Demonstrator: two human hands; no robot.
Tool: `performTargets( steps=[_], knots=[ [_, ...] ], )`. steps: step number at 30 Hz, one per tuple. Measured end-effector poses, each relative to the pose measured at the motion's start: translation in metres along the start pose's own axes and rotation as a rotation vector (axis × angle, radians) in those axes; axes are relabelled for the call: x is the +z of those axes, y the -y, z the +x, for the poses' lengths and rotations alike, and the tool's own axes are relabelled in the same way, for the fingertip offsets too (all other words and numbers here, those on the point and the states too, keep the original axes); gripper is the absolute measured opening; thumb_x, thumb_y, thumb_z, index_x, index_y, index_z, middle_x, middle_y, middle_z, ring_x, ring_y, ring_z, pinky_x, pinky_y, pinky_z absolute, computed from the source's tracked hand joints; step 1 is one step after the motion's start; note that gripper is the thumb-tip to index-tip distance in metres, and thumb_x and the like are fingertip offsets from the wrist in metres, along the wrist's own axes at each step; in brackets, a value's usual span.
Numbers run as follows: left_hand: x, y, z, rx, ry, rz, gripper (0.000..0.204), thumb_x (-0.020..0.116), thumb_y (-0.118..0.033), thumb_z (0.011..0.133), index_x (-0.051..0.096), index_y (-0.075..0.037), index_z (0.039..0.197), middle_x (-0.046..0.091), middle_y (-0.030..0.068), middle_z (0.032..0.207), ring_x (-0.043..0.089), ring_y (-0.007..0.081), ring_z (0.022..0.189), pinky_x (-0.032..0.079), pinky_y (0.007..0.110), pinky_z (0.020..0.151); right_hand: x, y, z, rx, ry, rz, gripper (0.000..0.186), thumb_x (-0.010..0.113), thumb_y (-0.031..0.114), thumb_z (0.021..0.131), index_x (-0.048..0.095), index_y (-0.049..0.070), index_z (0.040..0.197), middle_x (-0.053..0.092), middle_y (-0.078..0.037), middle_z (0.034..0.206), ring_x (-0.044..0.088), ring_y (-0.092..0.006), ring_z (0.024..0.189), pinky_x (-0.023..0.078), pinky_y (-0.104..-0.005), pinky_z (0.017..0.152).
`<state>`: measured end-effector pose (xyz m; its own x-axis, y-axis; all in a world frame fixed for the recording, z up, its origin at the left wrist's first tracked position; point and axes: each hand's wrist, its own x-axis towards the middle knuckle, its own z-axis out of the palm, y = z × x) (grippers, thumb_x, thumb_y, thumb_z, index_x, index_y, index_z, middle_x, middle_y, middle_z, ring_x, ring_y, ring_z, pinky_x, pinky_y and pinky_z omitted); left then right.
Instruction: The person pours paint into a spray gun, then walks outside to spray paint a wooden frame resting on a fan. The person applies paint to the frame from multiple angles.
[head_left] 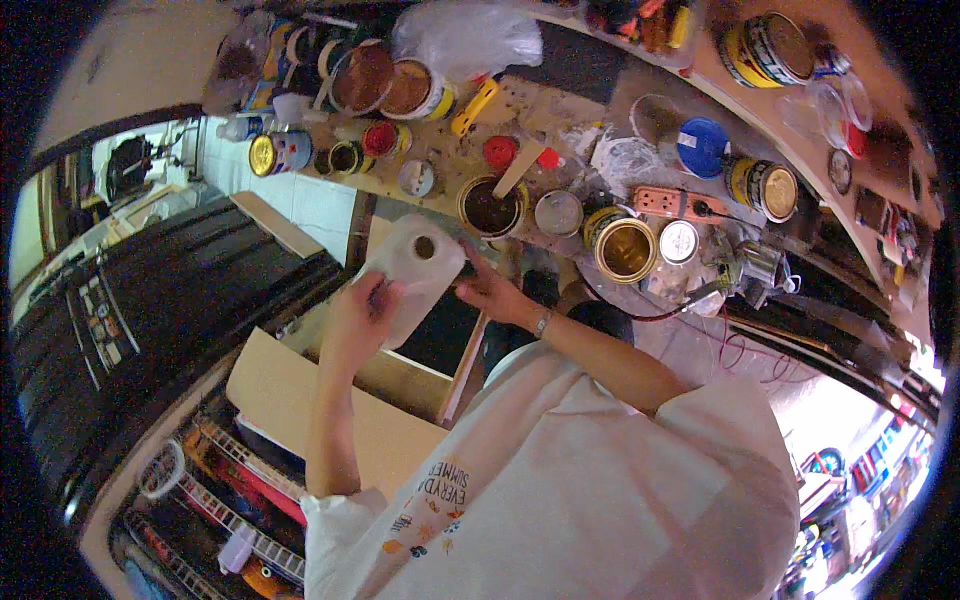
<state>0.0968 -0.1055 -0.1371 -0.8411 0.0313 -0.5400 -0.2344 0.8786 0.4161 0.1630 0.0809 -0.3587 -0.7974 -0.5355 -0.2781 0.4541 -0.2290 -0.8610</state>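
Note:
Between my two hands is a white roll (405,262) that looks like paper towel, with a round, brown-rimmed hole in its upper end. My left hand (368,302) grips its near left side with bent fingers. At its right edge my right hand (490,290) is closed on it, some fingertips hidden behind. Just beyond the roll, on the bench edge, stands an open can of dark brown paint (490,212) with a flat wooden stick (520,168) leaning in it. To the right is an open can of golden-brown liquid (625,248).
Tins, including a red-topped one (380,139), crowd the paint-stained bench (575,130). An orange power strip (668,203) lies near a metal spray gun (755,270) with a hose. Below my hands is an open wooden box (400,385); a dark slatted panel (170,300) stands at left.

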Motion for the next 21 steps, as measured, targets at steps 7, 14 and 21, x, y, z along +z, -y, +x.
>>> performTargets(
  steps=[7, 14, 21],
  knots=[
    [-0.056, -0.051, -0.085, -0.273, -0.356, -0.436, 0.029, 0.061, -0.031, 0.097, 0.060, -0.005, 0.087, 0.054, -0.0022, 0.066, 0.047, 0.0040, 0.054, 0.035, 0.023, 0.046, -0.040, 0.109, -0.040, 0.148, 0.190, -0.532, 0.048, 0.059, 0.033, 0.098, 0.053, 0.001, 0.133, 0.072, -0.014, 0.102, 0.070, -0.0234, 0.093, 0.055, -0.0356, 0.084],
    [-0.109, -0.108, -0.120, 0.074, -0.632, -0.375, 0.031, 0.065, -0.032, 0.095, 0.061, -0.004, 0.081, 0.049, -0.0043, 0.061, 0.043, 0.0028, 0.051, 0.030, 0.022, 0.044, -0.090, 0.218, -0.083, -0.018, 0.092, -0.580, 0.042, 0.060, 0.036, 0.096, 0.061, 0.003, 0.121, 0.071, -0.017, 0.087, 0.070, -0.0319, 0.080, 0.055, -0.0404, 0.072],
    [-0.143, -0.204, -0.074, 0.209, -0.476, -0.353, 0.036, 0.065, -0.034, 0.094, 0.061, -0.004, 0.076, 0.048, -0.0070, 0.059, 0.042, 0.0013, 0.051, 0.027, 0.022, 0.044, -0.104, 0.287, -0.117, -0.217, -0.234, -0.500, 0.036, 0.063, 0.025, 0.096, 0.059, 0.002, 0.123, 0.071, -0.013, 0.090, 0.070, -0.0207, 0.077, 0.054, -0.0345, 0.069]
  ],
)
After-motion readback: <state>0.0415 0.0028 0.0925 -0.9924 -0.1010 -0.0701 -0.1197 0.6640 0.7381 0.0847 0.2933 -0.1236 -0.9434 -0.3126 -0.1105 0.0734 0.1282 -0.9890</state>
